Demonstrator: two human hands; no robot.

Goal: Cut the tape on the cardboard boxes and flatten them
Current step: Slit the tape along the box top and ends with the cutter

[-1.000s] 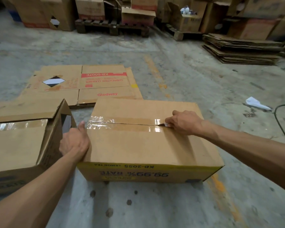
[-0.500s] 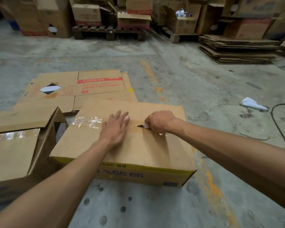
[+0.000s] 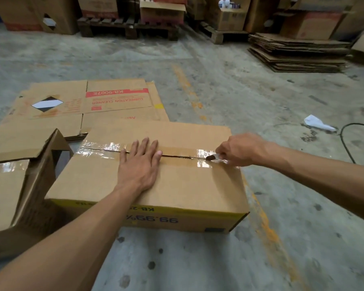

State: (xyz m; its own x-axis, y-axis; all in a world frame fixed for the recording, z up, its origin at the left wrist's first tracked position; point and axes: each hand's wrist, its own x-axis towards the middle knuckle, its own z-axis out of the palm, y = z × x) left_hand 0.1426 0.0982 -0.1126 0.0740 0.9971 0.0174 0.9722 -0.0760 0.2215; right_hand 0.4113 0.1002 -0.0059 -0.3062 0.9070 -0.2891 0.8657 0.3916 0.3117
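A: Your left hand [image 3: 139,162] lies flat on the cardboard box [image 3: 147,181], fingers straight and spread, with the fingertips reaching across the middle seam. It presses and grips nothing.

B: And your right hand [image 3: 241,151]?

A: Curled tight around a small cutter [image 3: 213,157] at the right end of the seam. You can see only a dark tip and a pale bit of its body; the rest is buried in your fist, so its shape is hard to make out. The hand itself is a little blurred.

B: Where does the box sit?

A: On the concrete floor [image 3: 219,265], right in front of you, top flaps closed. The clear tape [image 3: 102,148] runs along the seam; between your two hands a dark slit shows where the flaps part. Whether the tape under your left palm is split, you cannot tell.

B: What is cut off?

A: A second box [image 3: 15,185] at your left runs out of the picture, one flap raised, with tape across its top. Behind your box lie flattened cartons [image 3: 88,103], partly hidden by it. Far right, a stack of flat cardboard [image 3: 298,53] sits near the pallets [image 3: 126,28]. A black cable [image 3: 345,141] leaves the right edge beside a crumpled white scrap [image 3: 317,122], too small to identify.
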